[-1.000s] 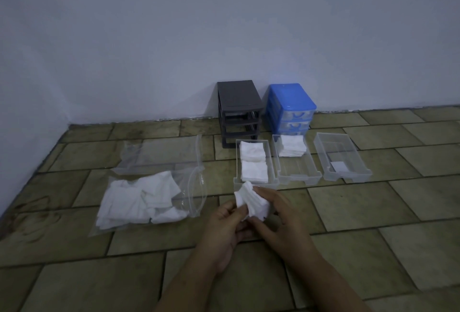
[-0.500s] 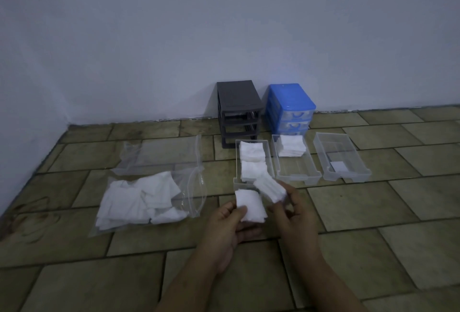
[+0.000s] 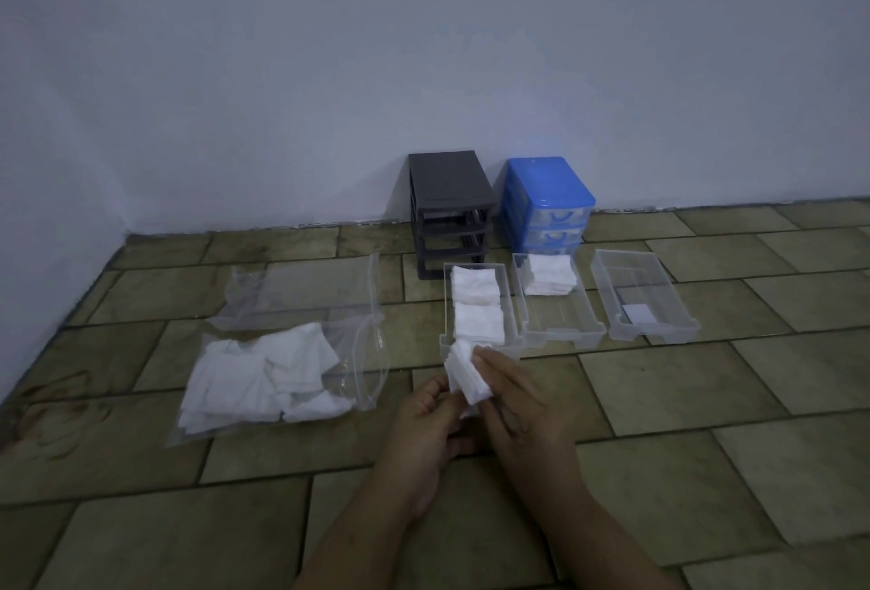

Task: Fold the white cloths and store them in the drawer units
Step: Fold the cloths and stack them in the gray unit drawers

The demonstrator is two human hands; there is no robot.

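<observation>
1. White cloth (image 3: 466, 375), folded small, is held between both hands above the floor (image 3: 659, 472), just short of the near end of the left tray (image 3: 513, 307).
2. Left hand (image 3: 426, 420) pinches the cloth's lower edge from below; right hand (image 3: 522, 401) lies over its right side, fingers (image 3: 489, 361) long across the fold. Likely the crease is being pressed flat before stowing.
3. Left tray holds two folded stacks (image 3: 475, 307), filling it almost to its near end; little room remains there.
4. Middle tray (image 3: 560, 330) has one stack at its far end, near half free. Right tray (image 3: 645, 302) is nearly bare, one small white piece inside.
5. Grey drawer unit (image 3: 449, 213) and blue drawer unit (image 3: 546, 198) stand against the wall, behind the trays.
6. Plastic bag (image 3: 282, 373) of unfolded cloths lies at left, mouth facing the hands; open floor between them.
</observation>
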